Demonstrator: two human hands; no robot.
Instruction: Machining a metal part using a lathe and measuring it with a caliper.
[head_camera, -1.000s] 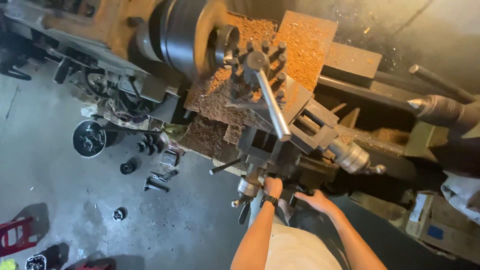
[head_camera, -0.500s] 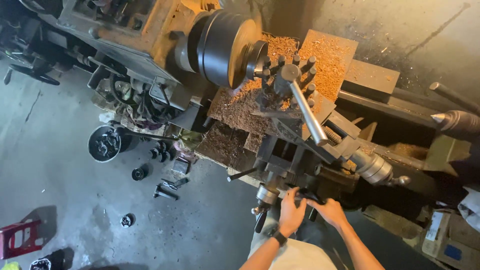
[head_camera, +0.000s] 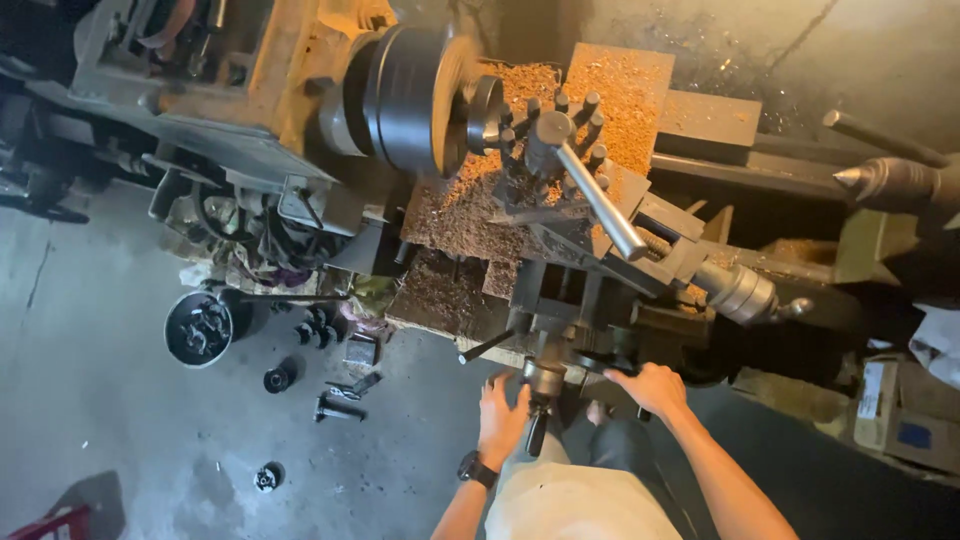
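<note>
A: Two hands are being held at the front of a metal lathe (head_camera: 560, 300). Grey cast-iron body, oily and worn. Round dark steel chuck (head_camera: 410, 95) is being seen at the headstock end; its edge is looking blurred.

B: Swarf?

A: Lots. Fine orange-brown chips (head_camera: 470, 210) are being spread over the bed and the flat block behind. Tool post (head_camera: 545, 135) is being ringed by stubby bolts, with a long smooth steel lever (head_camera: 605, 205) sticking out toward the operator.

B: Hand state?

A: Left hand (head_camera: 502, 415) is being kept open, fingers spread, just beside the small round handwheel (head_camera: 543, 378) and its dark crank handle. Contact cannot be told. Right hand (head_camera: 652, 388) is being curled down over the carriage front edge (head_camera: 615, 362); what is gripped under it is hidden.

B: Floor?

A: Bare grey concrete. Round tin of dark parts (head_camera: 198, 328) and loose black fittings (head_camera: 320, 330) are lying left of the hands, well apart.
</note>
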